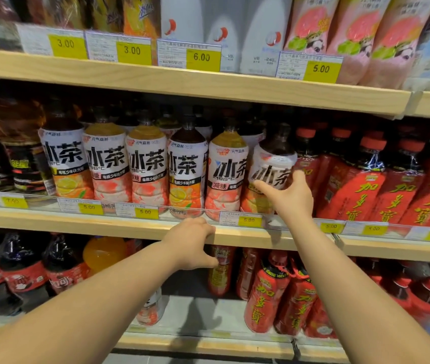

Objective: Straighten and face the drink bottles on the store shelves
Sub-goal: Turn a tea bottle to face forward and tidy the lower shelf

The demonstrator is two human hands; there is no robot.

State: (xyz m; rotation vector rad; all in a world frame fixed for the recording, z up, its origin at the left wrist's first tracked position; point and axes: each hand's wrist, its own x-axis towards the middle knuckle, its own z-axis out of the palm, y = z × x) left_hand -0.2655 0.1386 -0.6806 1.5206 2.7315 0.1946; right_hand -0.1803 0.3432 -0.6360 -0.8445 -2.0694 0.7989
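One bottle (271,164) in right hand (287,198); left hand (193,240) grips shelf (77,224).

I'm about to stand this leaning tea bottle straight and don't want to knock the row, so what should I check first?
1. Right hand grip on the white-labelled dark iced tea bottle: ok, thumb and fingers around it.
2. Bottle upright: not ok, top tilts right.
3. Label forward: ok, black characters show.
4. Left hand holding the pale wooden shelf edge: ok.
5. Clearance to the red-labelled bottles: cannot tell, hand hides it.
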